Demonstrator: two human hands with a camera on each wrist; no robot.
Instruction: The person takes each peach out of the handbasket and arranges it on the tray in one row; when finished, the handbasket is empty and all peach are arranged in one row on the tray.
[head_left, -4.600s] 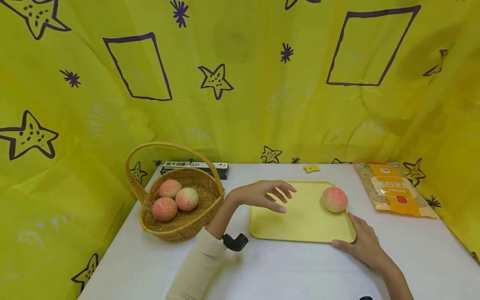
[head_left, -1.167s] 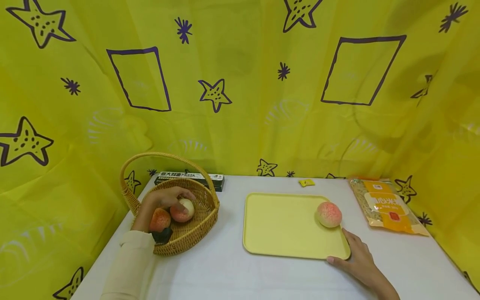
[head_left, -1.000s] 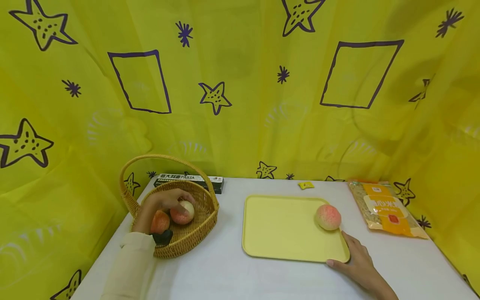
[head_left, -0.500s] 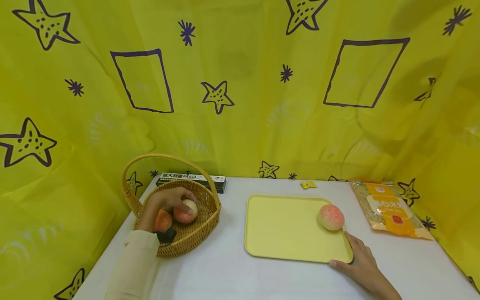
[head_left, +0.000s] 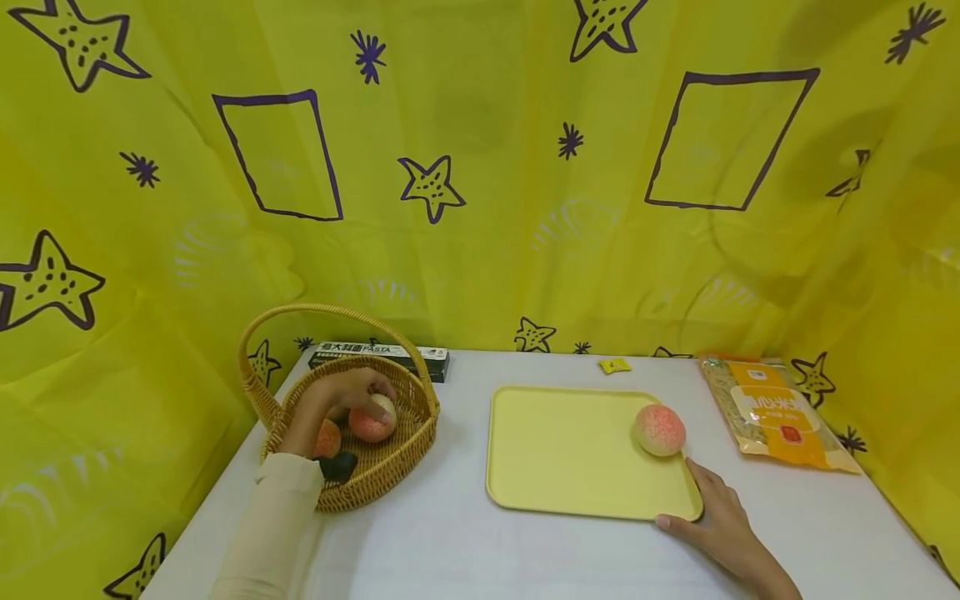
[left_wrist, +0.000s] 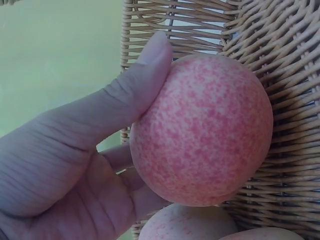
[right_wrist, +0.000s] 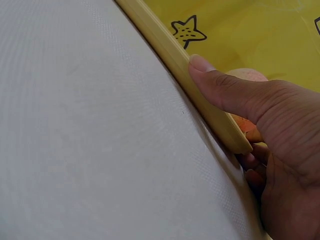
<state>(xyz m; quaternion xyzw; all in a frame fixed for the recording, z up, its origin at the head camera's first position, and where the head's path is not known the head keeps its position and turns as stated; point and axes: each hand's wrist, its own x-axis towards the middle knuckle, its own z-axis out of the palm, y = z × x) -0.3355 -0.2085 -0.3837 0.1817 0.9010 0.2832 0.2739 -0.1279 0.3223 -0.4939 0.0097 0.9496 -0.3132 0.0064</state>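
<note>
My left hand (head_left: 351,393) reaches into the wicker basket (head_left: 382,479) and grips a pink and cream peach (head_left: 372,423). In the left wrist view the thumb lies over one side of this peach, with the fingers partly hidden behind it. Another peach (head_left: 327,439) shows beside the wrist, and two peach tops sit below the held one in the left wrist view. My right hand (head_left: 723,521) holds the near right corner of the yellow tray (head_left: 570,450), thumb on its front edge. One peach (head_left: 660,431) rests at the tray's right side.
A pasta box (head_left: 431,364) lies behind the basket. Beyond the tray is a small yellow packet (head_left: 615,365), and a flat orange and clear food bag (head_left: 780,414) lies to the right. A patterned yellow curtain (head_left: 480,250) encloses the white table (head_left: 465,550).
My left hand has gone from above the tray into the basket and taken hold of a peach, which has lately shifted slightly rightward. The right hand keeps its place at the tray corner.
</note>
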